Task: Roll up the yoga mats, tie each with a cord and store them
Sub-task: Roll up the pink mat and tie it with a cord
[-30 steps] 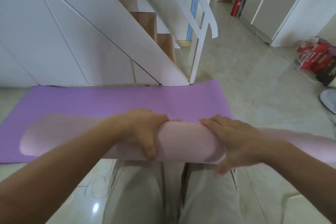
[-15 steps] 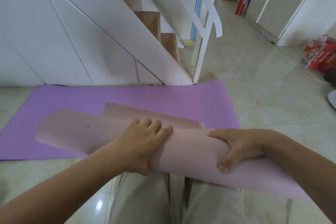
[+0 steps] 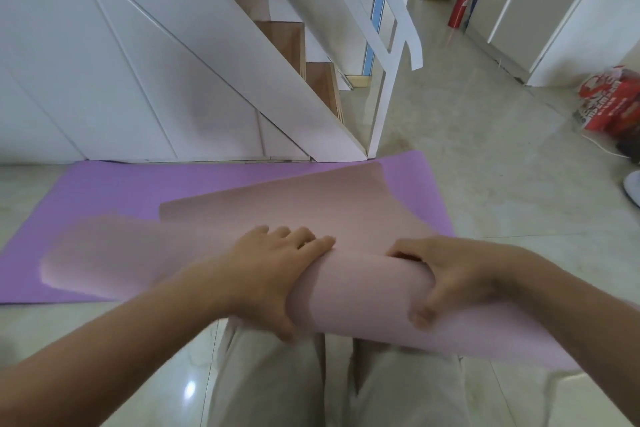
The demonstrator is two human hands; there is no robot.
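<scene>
A pale pink yoga mat (image 3: 360, 298) is rolled loosely across my knees, with its free flap spread out ahead over a purple yoga mat (image 3: 145, 191) that lies flat on the floor. My left hand (image 3: 273, 267) presses on top of the roll near its middle, fingers stretched forward and thumb under the near side. My right hand (image 3: 453, 281) clasps the roll further right, fingers curled over the top edge and thumb on the near face. No cord is in view.
A white staircase (image 3: 242, 55) with wooden steps rises just behind the purple mat, its post (image 3: 381, 114) at the mat's far right corner. A red fire extinguisher (image 3: 459, 7) stands down the corridor. Red bags (image 3: 613, 104) sit on the tiled floor at the right.
The pink roll has loosened and its flap has spread further out over the purple mat. My left hand flattened on top and my right hand shifted its grip on the roll.
</scene>
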